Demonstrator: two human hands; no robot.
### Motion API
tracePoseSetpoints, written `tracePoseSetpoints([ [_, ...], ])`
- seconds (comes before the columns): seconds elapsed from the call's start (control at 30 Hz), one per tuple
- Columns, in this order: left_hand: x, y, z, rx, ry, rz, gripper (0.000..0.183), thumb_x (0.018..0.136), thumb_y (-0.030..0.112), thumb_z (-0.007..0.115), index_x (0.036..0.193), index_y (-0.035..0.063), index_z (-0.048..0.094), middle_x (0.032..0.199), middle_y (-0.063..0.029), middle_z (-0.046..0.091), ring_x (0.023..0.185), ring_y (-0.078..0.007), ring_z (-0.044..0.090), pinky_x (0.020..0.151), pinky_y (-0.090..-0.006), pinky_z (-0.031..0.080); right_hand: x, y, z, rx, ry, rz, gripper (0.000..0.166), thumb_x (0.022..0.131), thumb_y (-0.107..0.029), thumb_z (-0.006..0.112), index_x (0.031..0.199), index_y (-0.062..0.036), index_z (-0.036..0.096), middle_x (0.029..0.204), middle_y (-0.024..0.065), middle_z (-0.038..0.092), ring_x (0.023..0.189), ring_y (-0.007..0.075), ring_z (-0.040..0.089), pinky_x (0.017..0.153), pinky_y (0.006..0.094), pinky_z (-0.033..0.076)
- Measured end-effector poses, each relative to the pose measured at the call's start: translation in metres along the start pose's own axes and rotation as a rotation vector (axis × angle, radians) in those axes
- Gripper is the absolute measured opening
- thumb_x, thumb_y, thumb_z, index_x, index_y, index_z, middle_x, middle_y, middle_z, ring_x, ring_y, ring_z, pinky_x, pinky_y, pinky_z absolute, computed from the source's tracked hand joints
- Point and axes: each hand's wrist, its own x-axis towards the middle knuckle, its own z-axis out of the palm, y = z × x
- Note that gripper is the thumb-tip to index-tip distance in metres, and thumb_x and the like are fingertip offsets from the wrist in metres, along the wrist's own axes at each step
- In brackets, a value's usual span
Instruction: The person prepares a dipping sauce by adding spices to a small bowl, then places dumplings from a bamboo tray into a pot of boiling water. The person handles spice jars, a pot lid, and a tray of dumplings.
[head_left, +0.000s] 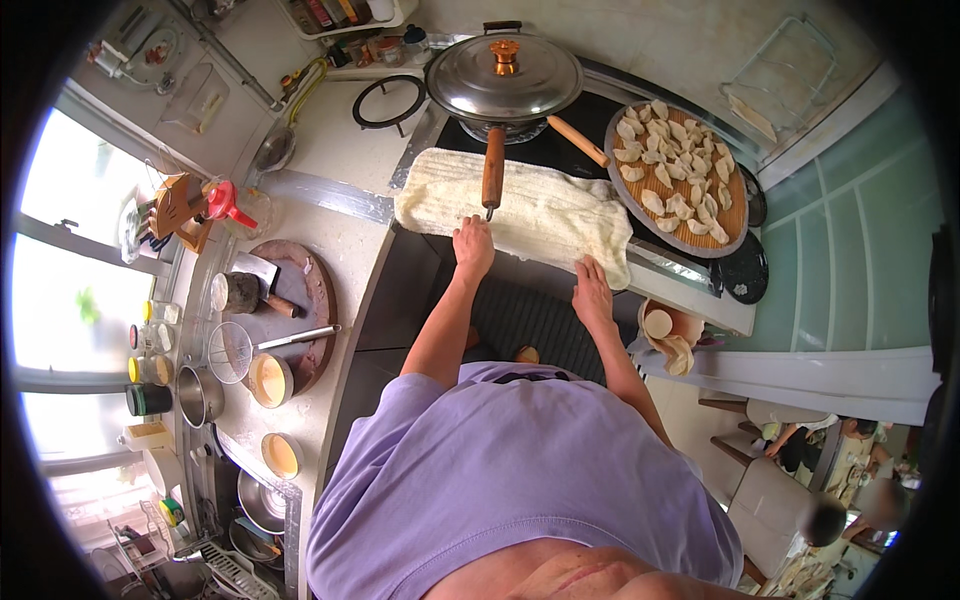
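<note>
A cream terry towel (525, 199) lies spread along the front of the cooktop (592, 135), its near edge at the counter's edge. My left hand (473, 246) touches that edge, just under the tip of a wok's wooden handle (493, 169); whether the fingers pinch the cloth is hidden. At the towel's right end, my right hand (592, 289) lies with its fingers extended on the fabric. Behind the towel the wok stands on a burner, covered by a domed metal lid (504, 79). To the right sits a round tray (679, 180) holding many uncooked dumplings.
A second wooden handle (577, 141) projects right from under the lid. On the left counter, a round chopping board (319, 300) bears a cleaver (259, 274) and a wire skimmer (232, 352). Nearby are two bowls of yellowish liquid (270, 380). People sit in the room at lower right.
</note>
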Motion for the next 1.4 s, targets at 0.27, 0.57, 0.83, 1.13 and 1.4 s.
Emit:
tracePoseSetpoints([
  [0.27,0.0014,0.0008,-0.0016,0.004,-0.006,0.005,0.017,0.085,0.011,0.050,0.091,0.0069,0.066,0.101,-0.0041,0.059,0.102,-0.0216,0.055,0.081,-0.0393,0.046,-0.0010,-0.0014,-0.0020,0.001,-0.006,0.007,0.049,0.082,-0.002,0.061,0.129,-0.0009,0.047,0.142,0.0158,0.039,0.134,0.0299,0.034,0.109,0.0375,0.034],
  [0.57,0.0014,-0.0007,0.0014,0.038,-0.018,0.002,0.018,0.087,0.013,0.050,0.094,0.0072,0.065,0.103,-0.0036,0.059,0.103,-0.0208,0.054,0.080,-0.0395,0.047,-0.0006,-0.0036,-0.0046,-0.009,-0.037,0.023,0.050,0.083,-0.001,0.060,0.131,-0.0007,0.046,0.143,0.0155,0.038,0.135,0.0292,0.032,0.109,0.0371,0.034],
  [0.83,0.0026,-0.0013,0.0025,0.016,-0.031,0.003,0.018,0.086,0.012,0.050,0.095,0.0074,0.065,0.102,-0.0035,0.059,0.103,-0.0211,0.054,0.080,-0.0397,0.047,-0.0001,-0.0010,-0.0012,-0.009,-0.017,0.012,0.050,0.083,-0.001,0.060,0.130,-0.0003,0.046,0.143,0.0160,0.039,0.134,0.0295,0.033,0.109,0.0371,0.034],
  [1.13,0.0023,-0.0028,0.0054,0.013,-0.002,0.006,0.017,0.085,0.012,0.051,0.093,0.0075,0.066,0.103,-0.0036,0.058,0.102,-0.0213,0.055,0.080,-0.0399,0.047,-0.0001,0.0000,0.0012,-0.015,-0.025,0.013,0.050,0.083,-0.001,0.060,0.131,-0.0007,0.046,0.143,0.0161,0.039,0.135,0.0292,0.033,0.109,0.0372,0.033],
  [1.4,0.0008,0.0004,-0.0017,0.001,-0.022,-0.006,0.018,0.086,0.012,0.050,0.092,0.0076,0.066,0.103,-0.0038,0.058,0.102,-0.0218,0.054,0.080,-0.0400,0.047,-0.0011,0.0004,-0.0007,-0.015,-0.040,0.022,0.050,0.083,-0.001,0.060,0.132,-0.0013,0.046,0.143,0.0156,0.038,0.136,0.0293,0.031,0.110,0.0376,0.033],
])
